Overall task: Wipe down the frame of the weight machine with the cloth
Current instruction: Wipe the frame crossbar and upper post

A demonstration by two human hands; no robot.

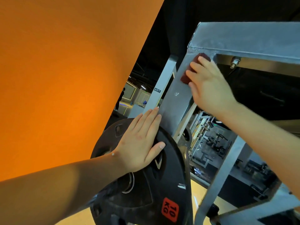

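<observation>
The weight machine's grey metal frame (176, 101) rises from the middle to a welded corner at the upper right. My right hand (209, 85) presses a folded dark red cloth (186, 75) flat against the upright post just below that corner, with straight fingers covering most of the cloth. My left hand (141, 142) lies flat, fingers together and straight, on the rim of a black 10 kg weight plate (155, 189) hung on the machine. Its fingertips reach the frame's lower edge.
An orange wall (65, 78) fills the left side. A top crossbeam (251, 41) with a bolt (235, 61) runs to the right. A second grey post (222, 172) slants down at the lower right. Other gym machines and a distant person stand in the dim hall behind.
</observation>
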